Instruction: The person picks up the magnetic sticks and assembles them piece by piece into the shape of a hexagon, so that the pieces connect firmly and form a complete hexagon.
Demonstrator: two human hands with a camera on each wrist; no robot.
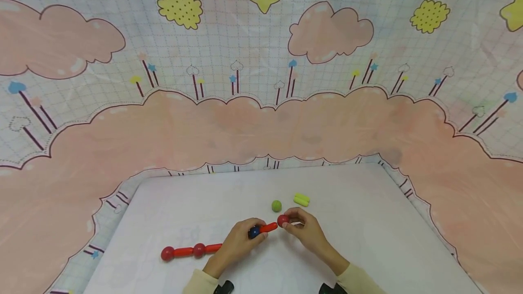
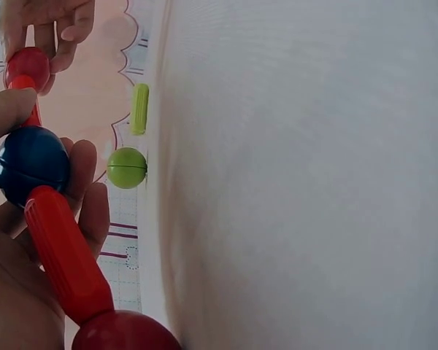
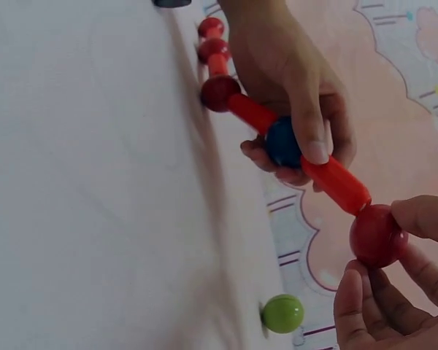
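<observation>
A chain of red rods and balls runs from a red ball [image 1: 167,253] at the left, under my left hand [image 1: 237,244], to a blue ball [image 3: 281,141]. That hand grips the blue ball and the red rod [image 3: 337,186] beyond it, the thumb lying along the rod. At the rod's free tip is another red ball [image 3: 377,235], pinched between the thumb and fingers of my right hand [image 1: 308,232]. Ball and tip look in contact in the right wrist view; whether they are joined I cannot tell. The head view hides the chain's middle behind the left hand.
Beyond the hands, a green ball [image 1: 276,206] lies on the white tabletop [image 1: 367,239]. Two light green rods [image 1: 301,199] lie side by side just right of it. A patterned cloth [image 1: 261,126] covers the area behind the table.
</observation>
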